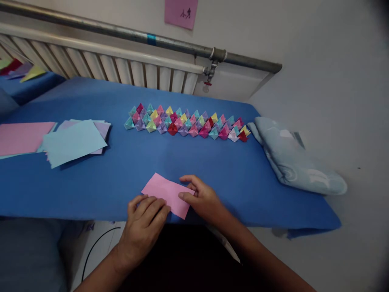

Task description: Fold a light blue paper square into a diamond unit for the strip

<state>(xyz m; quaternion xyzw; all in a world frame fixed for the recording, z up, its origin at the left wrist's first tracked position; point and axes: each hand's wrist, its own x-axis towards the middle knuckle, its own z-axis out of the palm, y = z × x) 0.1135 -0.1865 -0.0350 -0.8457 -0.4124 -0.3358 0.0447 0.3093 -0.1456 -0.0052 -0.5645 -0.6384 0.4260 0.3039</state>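
A pink sheet of paper (165, 190), apparently folded into a rectangle, lies tilted near the front edge of the blue-covered surface. My left hand (146, 217) grips its lower left edge, with the fingers bent close together and the thumb hidden. At the right end, my right hand (202, 198) holds a corner with its thumb on top and other fingers behind; the index finger stretches out above the sheet. Beyond both hands stand rows of small folded paper shapes (183, 130) in many colours.
To the left lie a stack of light blue and purple sheets (75, 142) and a pink sheet (24, 138). A folded pale blue blanket (291, 158) rests at the right end. A white radiator (121, 71) and metal pipe (106, 30) run along the back wall.
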